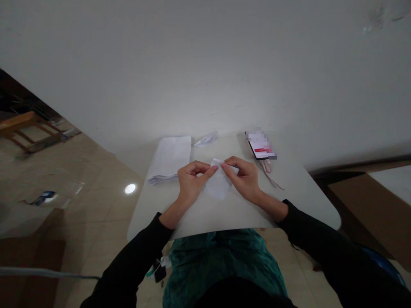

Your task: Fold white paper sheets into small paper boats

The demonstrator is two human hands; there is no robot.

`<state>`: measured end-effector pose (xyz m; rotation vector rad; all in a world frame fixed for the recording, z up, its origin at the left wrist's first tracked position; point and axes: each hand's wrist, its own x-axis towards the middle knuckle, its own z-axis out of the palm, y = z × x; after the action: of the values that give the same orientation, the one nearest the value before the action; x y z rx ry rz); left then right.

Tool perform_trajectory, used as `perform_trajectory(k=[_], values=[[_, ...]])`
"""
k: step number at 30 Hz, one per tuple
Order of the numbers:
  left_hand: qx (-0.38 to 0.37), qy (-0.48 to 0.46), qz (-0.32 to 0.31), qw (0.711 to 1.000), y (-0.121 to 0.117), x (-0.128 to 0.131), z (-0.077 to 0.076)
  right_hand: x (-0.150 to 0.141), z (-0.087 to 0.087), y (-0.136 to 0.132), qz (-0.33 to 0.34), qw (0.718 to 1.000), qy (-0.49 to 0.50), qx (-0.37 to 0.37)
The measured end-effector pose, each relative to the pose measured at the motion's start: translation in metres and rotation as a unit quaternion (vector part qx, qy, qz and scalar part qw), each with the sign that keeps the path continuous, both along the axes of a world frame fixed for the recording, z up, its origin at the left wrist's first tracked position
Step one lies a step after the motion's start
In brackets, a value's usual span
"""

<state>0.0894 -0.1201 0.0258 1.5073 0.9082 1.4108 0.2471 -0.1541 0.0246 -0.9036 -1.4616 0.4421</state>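
Between my two hands is a small white sheet of paper (218,184), its top edge pinched from both sides above the white table. My left hand (192,179) is closed, thumb and forefinger gripping the paper's upper left part. On the other side my right hand (244,177) pinches the upper right part in the same way. The two thumbs are close together but apart. A stack of white paper (171,157) lies to the left, just beyond my left hand. Behind the hands rests a folded white paper piece (206,139), its exact shape blurred.
A phone (259,146) with a lit screen and a strap (267,167) lies at the table's back right. The white table (224,218) stands against a pale wall (205,64). Cardboard boxes (369,214) stand to the right; a wooden stool (27,124) is far left.
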Motion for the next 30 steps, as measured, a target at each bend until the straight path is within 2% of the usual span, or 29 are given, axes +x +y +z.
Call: perform_trajectory(k=[5,11,17,23,30], values=[[-0.017,-0.028,0.004,0.999,-0.003,0.002,0.0,-0.001,0.004,-0.002,-0.01,1.0,-0.008,0.026],[-0.011,-0.021,-0.005,1.0,-0.002,0.002,-0.005,0.0,0.005,-0.001,-0.002,0.999,-0.022,0.046],[-0.002,-0.025,-0.002,1.0,-0.003,0.002,-0.006,0.002,0.005,-0.002,-0.007,1.0,-0.021,0.003],[-0.003,-0.023,-0.003,1.0,-0.003,0.002,-0.005,0.002,0.002,-0.002,-0.015,1.0,-0.014,-0.006],[-0.017,-0.052,0.002,0.999,0.0,0.001,-0.004,-0.001,-0.006,0.0,-0.026,0.996,0.05,-0.064]])
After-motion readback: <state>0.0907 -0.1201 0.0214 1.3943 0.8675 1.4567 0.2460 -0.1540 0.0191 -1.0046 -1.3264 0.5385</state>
